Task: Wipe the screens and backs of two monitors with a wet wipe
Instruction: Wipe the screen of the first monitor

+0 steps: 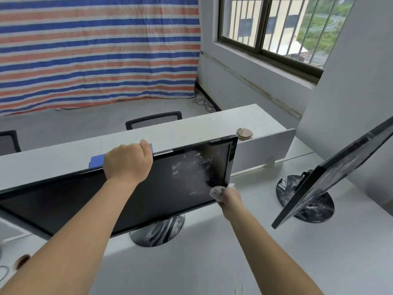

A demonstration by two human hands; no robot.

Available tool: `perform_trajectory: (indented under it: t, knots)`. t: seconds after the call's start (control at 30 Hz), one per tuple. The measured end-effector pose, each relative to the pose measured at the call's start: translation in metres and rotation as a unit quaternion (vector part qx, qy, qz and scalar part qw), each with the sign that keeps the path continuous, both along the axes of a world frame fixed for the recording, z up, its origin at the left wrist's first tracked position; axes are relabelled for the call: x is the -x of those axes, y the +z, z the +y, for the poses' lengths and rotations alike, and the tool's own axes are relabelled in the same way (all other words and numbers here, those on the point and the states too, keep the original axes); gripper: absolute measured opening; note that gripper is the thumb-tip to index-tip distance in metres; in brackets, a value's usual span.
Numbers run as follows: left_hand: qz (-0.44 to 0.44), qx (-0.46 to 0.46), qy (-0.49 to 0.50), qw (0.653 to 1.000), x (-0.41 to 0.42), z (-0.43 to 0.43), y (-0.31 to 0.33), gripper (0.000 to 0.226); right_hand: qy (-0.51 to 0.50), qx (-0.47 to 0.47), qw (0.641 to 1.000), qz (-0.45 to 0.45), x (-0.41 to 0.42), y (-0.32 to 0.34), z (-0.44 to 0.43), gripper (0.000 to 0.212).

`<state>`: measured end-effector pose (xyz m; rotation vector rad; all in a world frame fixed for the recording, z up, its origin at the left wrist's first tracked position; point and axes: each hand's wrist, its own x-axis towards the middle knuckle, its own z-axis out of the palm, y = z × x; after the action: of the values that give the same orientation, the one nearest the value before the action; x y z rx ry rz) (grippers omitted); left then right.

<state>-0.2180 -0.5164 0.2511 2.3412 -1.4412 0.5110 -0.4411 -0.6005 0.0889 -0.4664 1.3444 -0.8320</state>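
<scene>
Your left hand point(127, 161) grips the top edge of the wide black flat-screen monitor point(153, 188) in front of you, with the fingers curled over the bezel toward its back. Your right hand point(230, 198) clutches a crumpled white wet wipe point(215, 191) and holds it against the screen's lower right corner, just below a patch of whitish smears point(191, 165). That monitor stands on its round glossy black base point(157, 233) on the white desk point(212, 262). A second black monitor point(331, 179), tilted and streaked, stands well apart on your right. A blue box point(96, 161) shows behind the first monitor's top edge, beside your left hand.
</scene>
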Motion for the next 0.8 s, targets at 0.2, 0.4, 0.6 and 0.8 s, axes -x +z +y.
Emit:
perform_trajectory:
  t: [0.2,0.4,0.6,0.8]
  knots:
    - [0.000,0.006,0.000,1.000,0.001,-0.002,0.000,0.056,0.012,0.292,0.956,0.034,-0.007,0.073,-0.002,0.050]
    - [0.000,0.008,0.000,1.000,0.003,-0.004,0.000,0.058,-0.038,0.461,0.871,0.167,0.016,0.095,0.003,0.057]
    - [0.004,0.006,0.001,1.000,0.003,-0.001,-0.001,0.062,0.171,0.636,0.643,0.392,-0.045,0.091,0.048,0.068]
    - [0.005,0.005,0.000,1.000,0.005,0.002,0.000,0.061,0.137,0.624,0.546,0.542,-0.038,0.111,0.032,0.062]
